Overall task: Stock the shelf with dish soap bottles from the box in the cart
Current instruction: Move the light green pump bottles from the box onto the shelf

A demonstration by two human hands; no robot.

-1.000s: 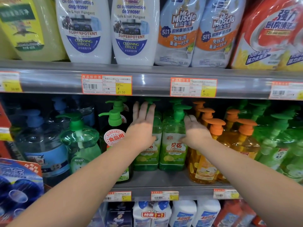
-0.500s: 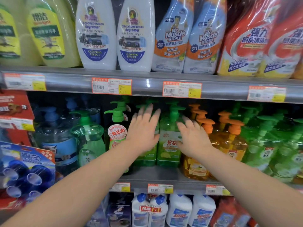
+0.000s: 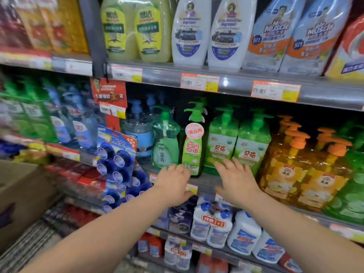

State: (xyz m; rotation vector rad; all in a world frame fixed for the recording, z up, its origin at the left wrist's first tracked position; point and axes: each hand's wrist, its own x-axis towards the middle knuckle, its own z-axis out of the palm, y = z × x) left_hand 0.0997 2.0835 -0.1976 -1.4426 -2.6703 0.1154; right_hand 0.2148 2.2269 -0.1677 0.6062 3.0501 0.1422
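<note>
1. Supermarket shelving fills the view, and the middle shelf [image 3: 208, 179] is packed with pump bottles.
2. Fingers of the left hand [image 3: 173, 184] are held straight and spread, with nothing gripped, before the base of a slim green bottle [image 3: 194, 148]; contact cannot be told.
3. Fingers of the right hand [image 3: 236, 181] are likewise spread and empty, before two green dish soap bottles [image 3: 237, 144] stood upright side by side on that shelf.
4. Orange pump bottles [image 3: 285, 166] are ranged just to their right.
5. A blurred cardboard box [image 3: 23, 194] is seen at far left.
</note>
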